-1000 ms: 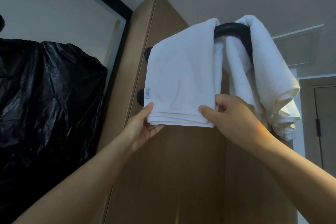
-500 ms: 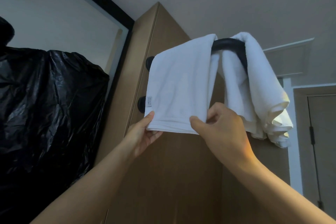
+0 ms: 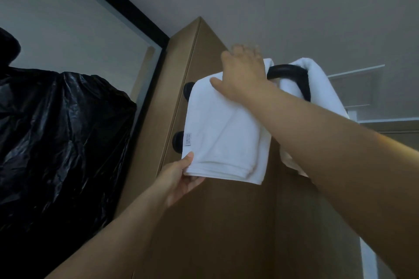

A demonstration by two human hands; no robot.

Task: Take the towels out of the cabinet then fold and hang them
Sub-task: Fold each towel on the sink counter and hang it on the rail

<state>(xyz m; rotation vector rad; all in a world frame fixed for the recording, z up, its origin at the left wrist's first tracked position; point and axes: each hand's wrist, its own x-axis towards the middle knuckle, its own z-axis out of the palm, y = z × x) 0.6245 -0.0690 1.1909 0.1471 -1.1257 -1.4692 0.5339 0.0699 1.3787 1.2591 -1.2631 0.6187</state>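
Note:
A folded white towel with a small grey label hangs over a black curved rail fixed to the side of a tall wooden cabinet. My left hand pinches the towel's lower left corner between thumb and fingers. My right hand lies on the top of the towel where it drapes over the rail, fingers spread and reaching over it. A second white towel hangs bunched on the rail's right bend, partly hidden behind my right forearm.
A black plastic sheet covers something large at the left, beside a black-framed panel. Two black round rail mounts stick out of the cabinet side. A door frame and ceiling panel are at the right.
My right hand left the towel's lower right corner and rose to the top of the towel on the rail. The left hand keeps its corner. The view tilted up.

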